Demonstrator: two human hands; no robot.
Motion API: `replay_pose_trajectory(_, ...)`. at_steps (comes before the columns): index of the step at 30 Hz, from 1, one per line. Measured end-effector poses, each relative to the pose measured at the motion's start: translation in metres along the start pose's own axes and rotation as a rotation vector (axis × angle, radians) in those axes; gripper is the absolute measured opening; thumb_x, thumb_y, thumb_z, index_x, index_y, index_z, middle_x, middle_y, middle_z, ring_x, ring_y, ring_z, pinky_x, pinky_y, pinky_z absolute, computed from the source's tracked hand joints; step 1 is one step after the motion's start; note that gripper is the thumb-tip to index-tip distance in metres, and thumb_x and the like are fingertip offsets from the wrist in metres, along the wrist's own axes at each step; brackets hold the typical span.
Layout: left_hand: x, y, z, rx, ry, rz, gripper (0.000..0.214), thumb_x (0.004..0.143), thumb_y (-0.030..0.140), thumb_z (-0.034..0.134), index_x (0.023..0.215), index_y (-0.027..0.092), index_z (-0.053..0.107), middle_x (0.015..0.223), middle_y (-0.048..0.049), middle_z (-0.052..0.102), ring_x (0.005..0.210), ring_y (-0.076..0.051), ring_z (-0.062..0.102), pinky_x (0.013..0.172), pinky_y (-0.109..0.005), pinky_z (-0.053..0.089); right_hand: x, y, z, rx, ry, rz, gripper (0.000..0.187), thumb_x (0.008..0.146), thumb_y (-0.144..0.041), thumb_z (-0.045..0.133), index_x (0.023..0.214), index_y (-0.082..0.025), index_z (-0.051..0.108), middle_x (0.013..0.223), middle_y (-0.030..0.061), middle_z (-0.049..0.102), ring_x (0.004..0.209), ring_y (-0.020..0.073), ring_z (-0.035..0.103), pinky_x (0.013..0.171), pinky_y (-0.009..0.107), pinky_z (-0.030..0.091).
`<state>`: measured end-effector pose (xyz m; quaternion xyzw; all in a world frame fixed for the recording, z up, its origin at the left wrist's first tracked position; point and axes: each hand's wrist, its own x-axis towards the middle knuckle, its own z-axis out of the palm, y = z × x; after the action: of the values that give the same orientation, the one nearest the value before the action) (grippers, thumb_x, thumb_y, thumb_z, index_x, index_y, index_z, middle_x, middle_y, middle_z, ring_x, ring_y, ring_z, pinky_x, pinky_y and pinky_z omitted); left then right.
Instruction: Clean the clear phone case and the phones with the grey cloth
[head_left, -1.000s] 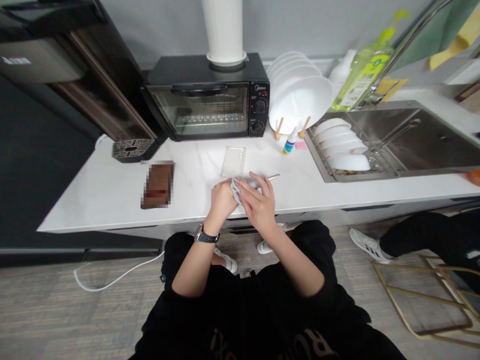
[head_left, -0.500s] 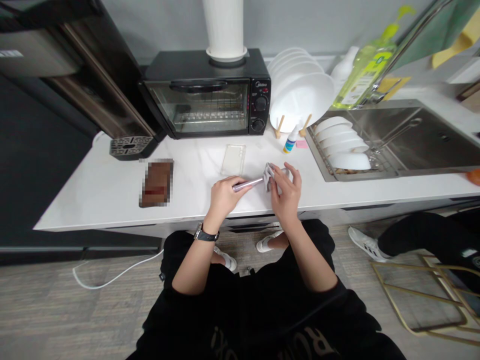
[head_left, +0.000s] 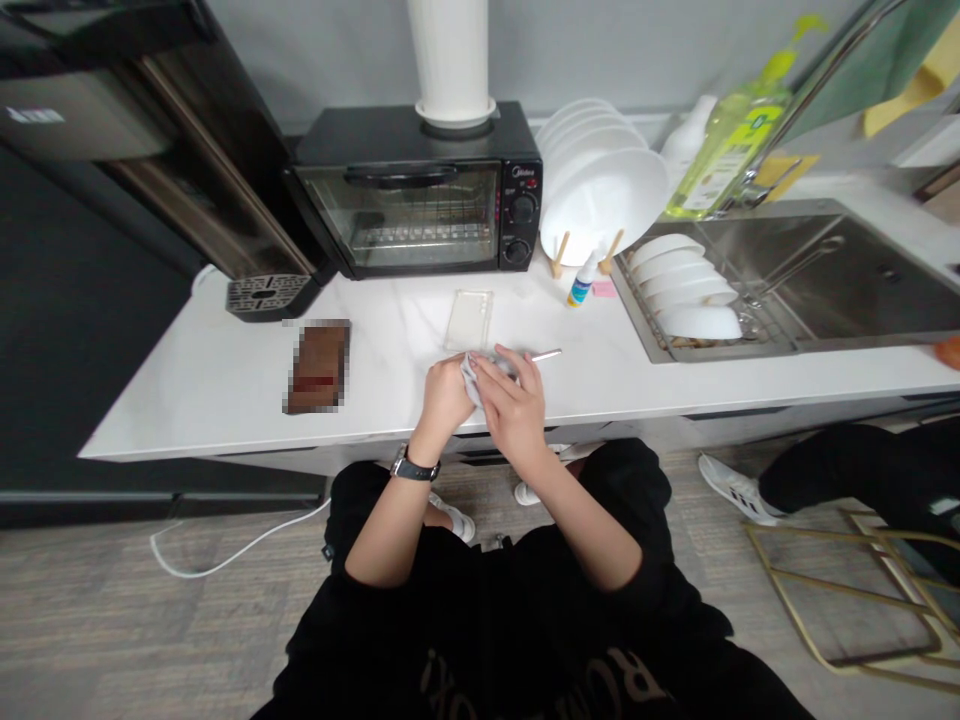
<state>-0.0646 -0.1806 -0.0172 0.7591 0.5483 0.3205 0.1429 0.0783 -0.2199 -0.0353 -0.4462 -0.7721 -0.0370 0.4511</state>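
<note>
My left hand [head_left: 444,392] is closed round one end of a slim silvery phone [head_left: 541,355], held edge-on just above the white counter [head_left: 225,380]. My right hand [head_left: 514,405] presses a small grey cloth [head_left: 471,378] against the phone close to the left hand, fingers wrapped over it. Only the phone's far tip sticks out to the right. A clear phone case [head_left: 468,319] lies on the counter just behind my hands.
A black toaster oven [head_left: 420,195] stands at the back, with a dark machine [head_left: 195,170] to its left. White plates [head_left: 600,185] stand in a rack by a small bottle [head_left: 579,283]. Bowls [head_left: 686,295] sit in the sink. Another person's leg and shoe [head_left: 739,490] are at right.
Half a second ago my right hand with the cloth was out at the phone's right end. It has slid back left along the phone to my left hand, as it was a second ago.
</note>
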Motion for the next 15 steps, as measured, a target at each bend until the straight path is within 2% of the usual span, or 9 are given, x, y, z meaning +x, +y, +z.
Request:
replay_pose_trajectory(2, 0.000, -0.001, 0.000, 0.003, 0.000, 0.010, 0.018, 0.090, 0.011, 0.063, 0.075, 0.017, 0.070, 0.082, -0.0089, 0.078, 0.073, -0.021, 0.071, 0.067, -0.029, 0.045, -0.001, 0.002, 0.000, -0.012, 0.014, -0.021, 0.043, 0.107, -0.015, 0.052, 0.143, -0.030, 0.069, 0.141, -0.0014, 0.075, 0.149, 0.0252, 0.054, 0.131, 0.052, 0.033)
replay_pose_trajectory(5, 0.000, 0.001, 0.001, -0.055, 0.005, 0.010, 0.017, 0.091, 0.012, 0.065, 0.077, 0.018, 0.072, 0.083, -0.0061, 0.079, 0.077, -0.020, 0.072, 0.070, -0.028, 0.047, -0.001, 0.017, -0.011, -0.036, 0.013, -0.017, 0.044, 0.106, -0.015, 0.052, 0.145, -0.030, 0.068, 0.141, -0.0007, 0.075, 0.151, 0.0262, 0.052, 0.130, 0.053, 0.033)
replay_pose_trajectory(8, 0.000, 0.004, 0.001, -0.164, 0.025, 0.021, 0.006, 0.093, 0.022, 0.074, 0.088, 0.021, 0.078, 0.089, -0.0030, 0.081, 0.082, -0.019, 0.074, 0.075, -0.028, 0.050, -0.001, 0.041, -0.029, -0.072, 0.023, 0.053, 0.043, 0.107, -0.017, 0.052, 0.144, -0.030, 0.068, 0.143, 0.0017, 0.075, 0.152, 0.0282, 0.050, 0.130, 0.058, 0.033)
replay_pose_trajectory(10, 0.000, 0.004, 0.001, -0.222, 0.035, 0.031, 0.008, 0.093, 0.030, 0.079, 0.093, 0.023, 0.080, 0.092, -0.0026, 0.082, 0.082, -0.019, 0.074, 0.075, -0.028, 0.050, -0.001, 0.055, -0.038, -0.100, 0.046, 0.106, 0.042, 0.107, -0.017, 0.051, 0.142, -0.030, 0.070, 0.142, 0.0026, 0.075, 0.152, 0.0290, 0.049, 0.129, 0.061, 0.033)
replay_pose_trajectory(15, -0.001, 0.001, 0.002, -0.235, 0.041, 0.022, 0.012, 0.092, 0.034, 0.082, 0.093, 0.022, 0.081, 0.093, -0.0035, 0.083, 0.081, -0.020, 0.075, 0.073, -0.029, 0.050, -0.002, 0.072, -0.044, -0.113, 0.085, 0.143, 0.041, 0.107, -0.017, 0.049, 0.140, -0.029, 0.071, 0.141, 0.0039, 0.075, 0.150, 0.0294, 0.050, 0.128, 0.062, 0.035)
